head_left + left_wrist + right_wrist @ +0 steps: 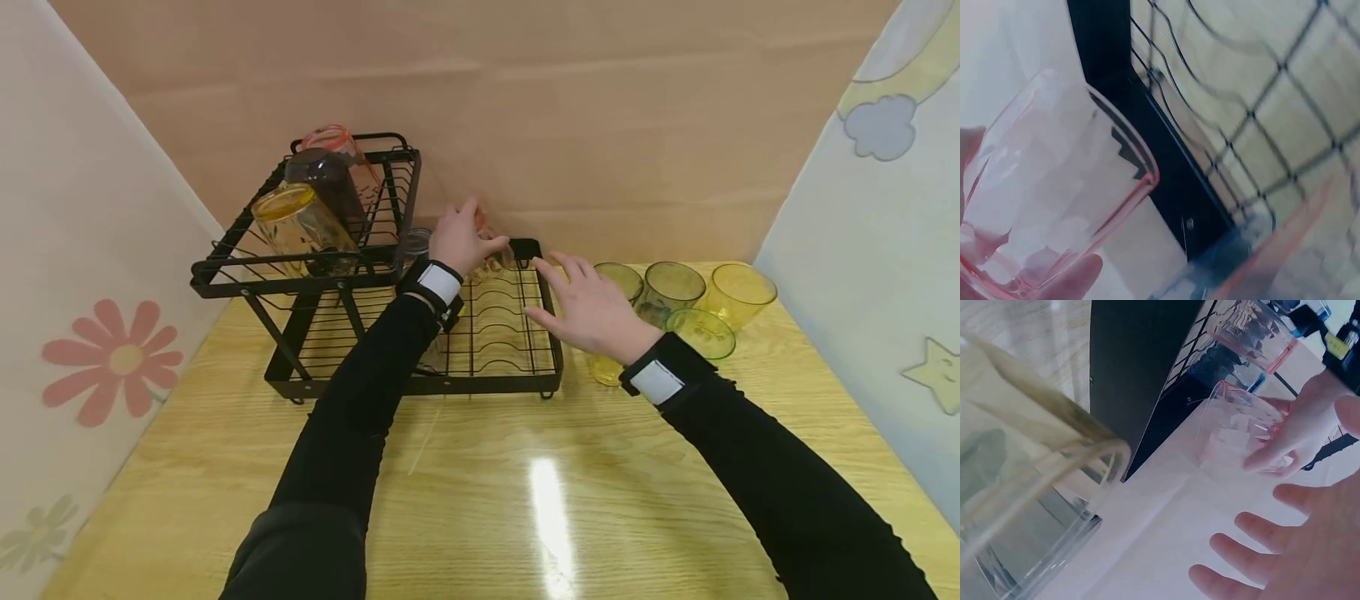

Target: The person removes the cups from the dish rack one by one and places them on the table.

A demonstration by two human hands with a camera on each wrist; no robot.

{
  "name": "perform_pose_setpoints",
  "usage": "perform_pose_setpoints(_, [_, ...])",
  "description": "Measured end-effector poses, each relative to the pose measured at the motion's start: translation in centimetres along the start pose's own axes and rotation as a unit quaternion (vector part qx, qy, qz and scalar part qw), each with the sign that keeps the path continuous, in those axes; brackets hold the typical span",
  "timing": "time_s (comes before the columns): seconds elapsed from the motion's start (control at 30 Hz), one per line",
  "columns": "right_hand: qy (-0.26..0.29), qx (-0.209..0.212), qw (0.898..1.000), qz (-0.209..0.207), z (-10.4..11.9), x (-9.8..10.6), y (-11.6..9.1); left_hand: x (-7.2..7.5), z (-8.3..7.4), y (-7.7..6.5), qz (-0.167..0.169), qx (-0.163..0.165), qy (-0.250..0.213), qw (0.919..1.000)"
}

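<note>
My left hand [459,240] is over the back of the black dish rack's [495,383] lower tier. It grips a clear pinkish drinking glass [1054,187] near its thick base, and the glass's wider rim faces the rack's corner in the left wrist view. My right hand [588,307] hovers past the rack's right end with fingers spread, holding nothing. Beside that hand are several tinted glasses, among them a yellow glass [742,292] and a green glass [701,333]. The right wrist view also shows another pink glass [1254,337] and a blue glass [1229,365] on the rack.
On the rack's raised left tier lie an amber glass [300,225], a dark glass [330,179] and a pink-rimmed glass [333,140]. Behind the rack rises a peach backdrop [600,125]. Patterned white panels [112,208] flank the wooden table [480,492].
</note>
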State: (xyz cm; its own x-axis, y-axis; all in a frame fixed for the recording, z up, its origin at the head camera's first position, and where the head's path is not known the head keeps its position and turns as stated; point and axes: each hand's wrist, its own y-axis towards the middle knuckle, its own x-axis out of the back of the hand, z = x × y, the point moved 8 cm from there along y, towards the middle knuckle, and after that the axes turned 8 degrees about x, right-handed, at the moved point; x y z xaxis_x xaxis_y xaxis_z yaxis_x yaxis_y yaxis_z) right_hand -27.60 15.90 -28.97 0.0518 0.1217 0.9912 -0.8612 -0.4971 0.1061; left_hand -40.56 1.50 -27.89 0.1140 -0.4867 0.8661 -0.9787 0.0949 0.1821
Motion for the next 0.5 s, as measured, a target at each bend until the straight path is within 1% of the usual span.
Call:
perform_pose_setpoints(0.1, [0.014, -0.006, 1.0, -0.012, -0.4, 0.2, 0.0, 0.2, -0.2, -1.1, -0.002, -0.015, -0.063, 0.9979])
perform_pose_setpoints(0.2, [0.03, -0.009, 0.999, -0.032, -0.7, 0.3, -0.1, 0.2, -0.4, -2.1, -0.004, -0.033, -0.114, 0.9929])
perform_pose_setpoints(0.3, [0.049, -0.009, 0.997, -0.057, -0.8, 0.6, -0.1, 0.1, -0.6, -3.0, -0.001, -0.05, -0.169, 0.9843])
perform_pose_setpoints(0.37, [0.064, -0.01, 0.995, -0.076, -1.0, 0.8, -0.2, -0.1, -0.9, -3.7, 0.009, -0.055, -0.202, 0.9778])
perform_pose_setpoints(0.5, [0.099, -0.014, 0.989, -0.112, -1.5, 1.3, -0.5, -0.6, -1.3, -5.3, 0.042, -0.035, -0.265, 0.9626])
